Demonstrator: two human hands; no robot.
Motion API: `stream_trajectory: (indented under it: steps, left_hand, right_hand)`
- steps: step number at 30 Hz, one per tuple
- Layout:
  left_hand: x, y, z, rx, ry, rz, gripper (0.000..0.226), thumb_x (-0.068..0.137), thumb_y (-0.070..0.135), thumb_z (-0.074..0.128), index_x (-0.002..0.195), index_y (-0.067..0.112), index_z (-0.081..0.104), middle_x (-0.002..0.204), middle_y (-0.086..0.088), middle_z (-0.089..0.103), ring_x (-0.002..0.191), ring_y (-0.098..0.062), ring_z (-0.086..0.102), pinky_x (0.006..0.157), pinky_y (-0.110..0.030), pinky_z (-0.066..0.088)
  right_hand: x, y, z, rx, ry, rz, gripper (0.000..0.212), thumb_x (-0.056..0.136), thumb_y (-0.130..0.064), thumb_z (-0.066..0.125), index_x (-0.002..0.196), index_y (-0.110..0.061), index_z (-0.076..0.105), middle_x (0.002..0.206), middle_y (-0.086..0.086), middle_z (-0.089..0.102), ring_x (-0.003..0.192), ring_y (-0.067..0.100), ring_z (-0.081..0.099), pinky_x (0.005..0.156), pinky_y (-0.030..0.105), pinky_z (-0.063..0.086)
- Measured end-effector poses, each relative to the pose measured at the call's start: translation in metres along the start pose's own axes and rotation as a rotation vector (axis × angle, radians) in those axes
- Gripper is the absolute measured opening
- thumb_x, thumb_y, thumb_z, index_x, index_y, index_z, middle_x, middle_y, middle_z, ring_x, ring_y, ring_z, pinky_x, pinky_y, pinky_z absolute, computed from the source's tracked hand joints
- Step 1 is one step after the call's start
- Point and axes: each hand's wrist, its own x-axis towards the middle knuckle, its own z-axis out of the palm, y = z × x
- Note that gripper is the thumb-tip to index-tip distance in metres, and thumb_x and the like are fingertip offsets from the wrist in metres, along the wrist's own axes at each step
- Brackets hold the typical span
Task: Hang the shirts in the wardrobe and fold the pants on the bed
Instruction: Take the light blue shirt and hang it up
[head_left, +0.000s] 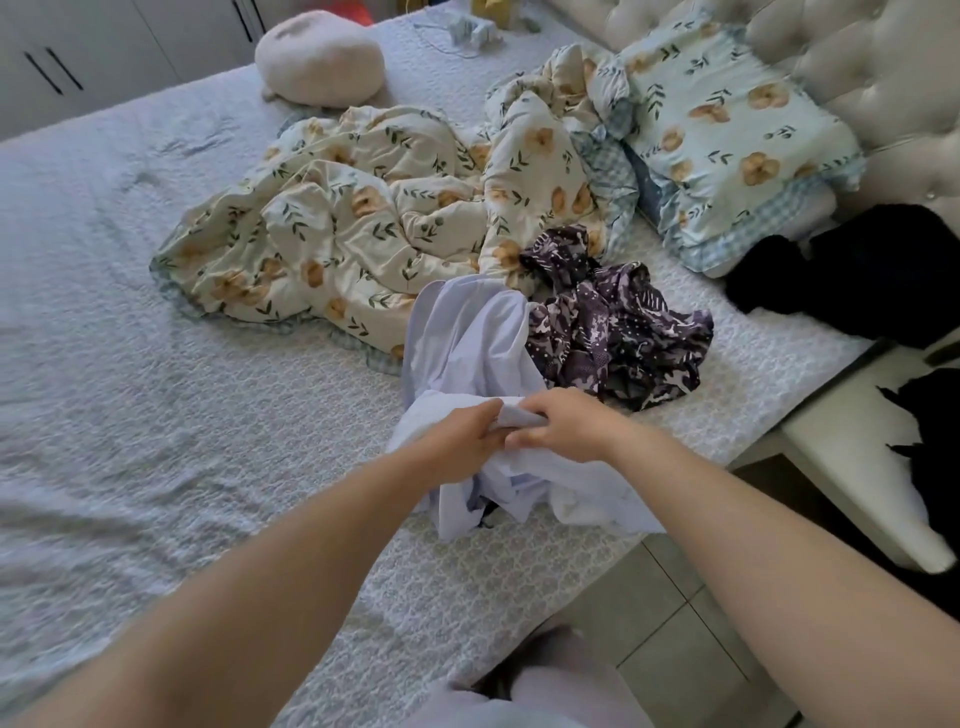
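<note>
On bed (156, 322), left hand (462, 441), right hand (563, 423) pinch lavender shirt (467, 338).

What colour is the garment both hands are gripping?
Plain pale lavender garment, clearest in head view.

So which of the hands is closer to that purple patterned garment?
Right. The right hand grips the pale lilac garment just in front of the purple patterned garment; the left hand grips the same cloth beside it, on the far side.

The bed (130, 312) carries a rumpled floral duvet (337, 223), a round cushion (319, 57), floral pillows (727, 130), a purple patterned garment (618, 332) and a pale lilac garment (467, 338), perhaps a shirt.
</note>
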Motion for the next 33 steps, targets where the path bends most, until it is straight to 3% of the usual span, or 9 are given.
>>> stream_trajectory:
  steps: [3, 6, 10, 14, 16, 20, 24, 28, 33]
  left_hand:
    - [-0.001, -0.004, -0.005, -0.066, 0.063, -0.054, 0.028, 0.083, 0.029, 0.068, 0.092, 0.026, 0.043, 0.086, 0.005, 0.056, 0.079, -0.016, 0.053, 0.068, -0.026, 0.044]
    - [-0.007, -0.009, -0.009, 0.080, 0.172, 0.018, 0.015, 0.080, 0.018, 0.066, 0.091, 0.016, 0.056, 0.086, 0.002, 0.059, 0.081, -0.021, 0.054, 0.064, -0.024, 0.040]
    - [-0.018, -0.017, 0.003, 0.302, -0.100, -0.167, 0.015, 0.089, 0.023, 0.051, 0.095, 0.017, 0.063, 0.098, -0.005, 0.063, 0.080, -0.019, 0.047, 0.066, -0.023, 0.036]
    - [-0.021, -0.014, 0.012, -0.092, -0.122, -0.316, 0.021, 0.095, 0.025, 0.043, 0.101, 0.022, 0.064, 0.097, -0.003, 0.061, 0.082, -0.018, 0.054, 0.067, -0.026, 0.039]
    - [-0.020, -0.009, 0.005, -0.231, -0.030, -0.346, 0.022, 0.099, 0.027, 0.039, 0.098, 0.021, 0.061, 0.097, -0.004, 0.059, 0.078, -0.013, 0.053, 0.063, -0.022, 0.039]
    - [-0.016, 0.012, -0.023, -0.452, 0.063, -0.273, 0.026, 0.098, 0.038, 0.046, 0.106, 0.022, 0.065, 0.104, -0.001, 0.065, 0.099, -0.020, 0.059, 0.085, -0.033, 0.046]
    - [-0.020, 0.034, -0.059, -0.254, -0.115, -0.141, 0.019, 0.075, 0.049, 0.073, 0.083, 0.035, 0.063, 0.071, 0.016, 0.065, 0.067, 0.000, 0.060, 0.056, -0.013, 0.045]
    - [-0.012, 0.061, -0.094, 0.134, -0.145, -0.059, 0.021, 0.076, 0.043, 0.074, 0.070, 0.031, 0.057, 0.067, 0.015, 0.058, 0.065, -0.005, 0.054, 0.055, -0.014, 0.039]
    - [0.005, 0.097, -0.111, 0.396, 0.117, 0.090, 0.028, 0.078, 0.047, 0.070, 0.087, 0.021, 0.066, 0.081, 0.000, 0.066, 0.078, -0.021, 0.060, 0.068, -0.033, 0.050]
  right_hand:
    - [-0.004, -0.002, -0.010, 0.191, 0.038, 0.003, 0.036, 0.089, -0.037, 0.061, 0.063, -0.013, 0.051, 0.058, -0.002, 0.041, 0.054, 0.012, 0.037, 0.052, 0.026, 0.029]
    - [-0.021, -0.003, -0.029, 0.401, 0.098, 0.011, 0.035, 0.089, -0.038, 0.057, 0.073, -0.008, 0.058, 0.062, -0.001, 0.047, 0.049, 0.008, 0.040, 0.052, 0.021, 0.033]
    - [-0.037, 0.005, -0.057, 0.792, 0.226, -0.004, 0.024, 0.090, -0.035, 0.054, 0.086, -0.014, 0.065, 0.075, 0.002, 0.063, 0.063, 0.015, 0.058, 0.061, 0.026, 0.047]
    - [-0.050, 0.022, -0.077, 0.696, 0.443, 0.055, 0.027, 0.093, -0.036, 0.053, 0.075, -0.018, 0.060, 0.067, -0.001, 0.056, 0.057, 0.012, 0.049, 0.050, 0.016, 0.041]
    - [-0.053, 0.037, -0.083, 0.657, 0.591, 0.145, 0.026, 0.093, -0.038, 0.054, 0.074, -0.020, 0.060, 0.073, 0.001, 0.061, 0.066, 0.016, 0.055, 0.061, 0.023, 0.045]
    - [-0.054, 0.059, -0.081, 0.925, 0.765, 0.233, 0.029, 0.095, -0.035, 0.051, 0.107, -0.010, 0.061, 0.097, 0.011, 0.063, 0.088, 0.027, 0.061, 0.076, 0.037, 0.050]
    - [-0.057, 0.054, -0.082, 1.426, 0.692, 0.118, 0.032, 0.099, -0.028, 0.043, 0.127, -0.015, 0.051, 0.102, 0.007, 0.063, 0.086, 0.019, 0.062, 0.073, 0.033, 0.053]
    - [-0.064, 0.033, -0.075, 0.953, 0.629, 0.117, 0.047, 0.090, -0.052, 0.050, 0.106, -0.008, 0.061, 0.122, 0.016, 0.059, 0.105, 0.025, 0.058, 0.096, 0.037, 0.043]
    - [-0.076, 0.011, -0.068, 0.012, 0.365, 0.063, 0.060, 0.055, -0.077, 0.065, 0.095, -0.033, 0.064, 0.093, -0.022, 0.057, 0.087, 0.006, 0.055, 0.069, 0.024, 0.043]
